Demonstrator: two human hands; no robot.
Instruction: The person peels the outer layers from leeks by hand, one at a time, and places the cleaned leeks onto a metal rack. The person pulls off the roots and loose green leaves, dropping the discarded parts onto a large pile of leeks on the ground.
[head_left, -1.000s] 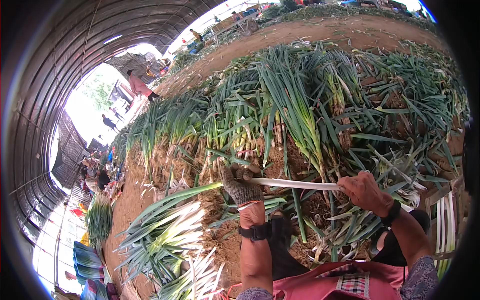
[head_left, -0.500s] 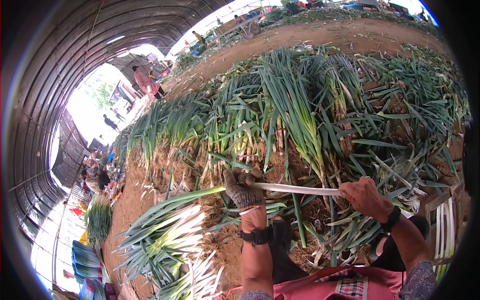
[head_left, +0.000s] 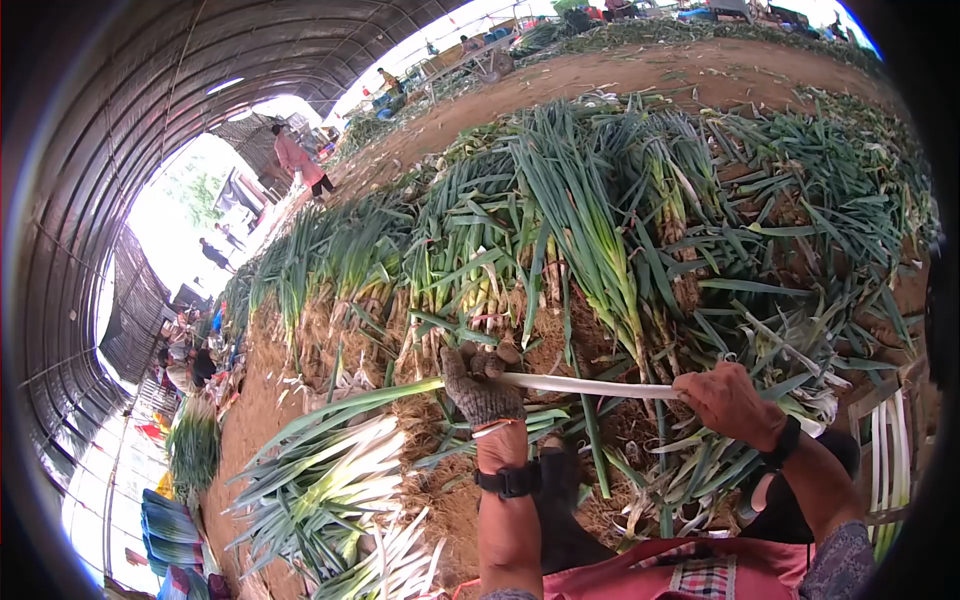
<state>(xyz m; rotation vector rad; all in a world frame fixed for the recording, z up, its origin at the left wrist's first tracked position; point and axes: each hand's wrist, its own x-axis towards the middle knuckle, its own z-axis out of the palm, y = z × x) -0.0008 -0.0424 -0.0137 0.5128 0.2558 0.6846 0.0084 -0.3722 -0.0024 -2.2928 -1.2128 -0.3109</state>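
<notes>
A long green onion stretches level between my two hands, its white stalk bare in the middle and its green leaves trailing off to the left. My left hand, in a dark knitted glove, is closed around the stalk near where it turns green. My bare right hand grips the white end; its fingertips partly hide that end. Below and left of my gloved hand lies a pile of white-stalked green onions. Beyond my hands, a long row of rooted, soil-stained green onions rests on the ground.
Loose leaves and trimmings litter the ground around my legs. White stalks stand at the far right by a wooden frame. Tied bundles lie at the lower left. A person in pink is in the distance.
Both hands still hold the same green onion in nearly the same pose. The view has shifted slightly, and the distant person in pink has changed stance.
</notes>
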